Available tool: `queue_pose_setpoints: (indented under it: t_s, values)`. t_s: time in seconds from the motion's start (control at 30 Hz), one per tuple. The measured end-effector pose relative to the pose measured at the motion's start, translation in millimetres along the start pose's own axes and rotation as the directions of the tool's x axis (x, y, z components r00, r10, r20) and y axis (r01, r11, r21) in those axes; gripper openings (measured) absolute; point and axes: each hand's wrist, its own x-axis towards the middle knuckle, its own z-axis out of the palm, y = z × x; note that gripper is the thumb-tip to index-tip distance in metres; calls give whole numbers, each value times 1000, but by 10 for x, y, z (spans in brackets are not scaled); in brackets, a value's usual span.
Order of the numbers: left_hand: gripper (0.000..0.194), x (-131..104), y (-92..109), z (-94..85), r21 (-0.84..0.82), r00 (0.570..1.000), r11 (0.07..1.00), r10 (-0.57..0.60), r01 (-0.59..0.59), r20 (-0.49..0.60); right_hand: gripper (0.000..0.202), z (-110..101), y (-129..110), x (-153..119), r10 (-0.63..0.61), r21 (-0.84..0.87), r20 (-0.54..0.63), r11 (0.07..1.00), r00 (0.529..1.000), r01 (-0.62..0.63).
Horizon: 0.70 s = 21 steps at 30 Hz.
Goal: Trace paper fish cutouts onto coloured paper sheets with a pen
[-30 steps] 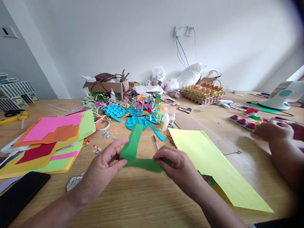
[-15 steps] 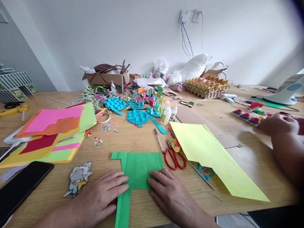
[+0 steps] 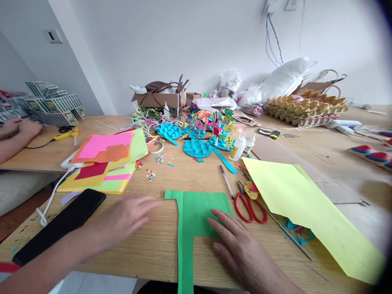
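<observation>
A green sheet of paper lies flat near the table's front edge, with a long strip running down from its left side past the edge. My right hand rests on its right part, fingers spread. Left of the paper, my left hand hovers over the table, blurred, fingers extended and holding nothing. Red-handled scissors and a pen lie to the right of the green paper. Beyond them is a large yellow-green sheet.
A black phone and stacked coloured paper are at left. Blue woven paper discs, glue bottles and egg trays stand behind. Another person's hands rest at far left.
My left hand has lifted off the green paper and moved left. My right hand stays on it. The view has turned left; the other person's hands at right have gone out of view.
</observation>
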Motion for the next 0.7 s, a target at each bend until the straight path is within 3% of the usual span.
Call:
queue_pose_setpoints:
  t_s: [0.1,0.2,0.43,0.7]
  values:
    - [36,-73,-308,-175,67,988,988,-145,141,60,28,-15,17,-11,-36,2,-108,999,993,36]
    - [38,-130,-463,-212,56,974,984,-176,169,142,26,-27,12,-6,-73,12,-112,997,991,74]
    - [19,-107,-467,-159,65,968,982,-184,175,174,27,-63,2,-9,-90,26,-107,995,990,93]
    - [21,-76,-544,-222,67,955,981,-194,184,224,26,-168,89,-49,-16,34,-62,999,998,18]
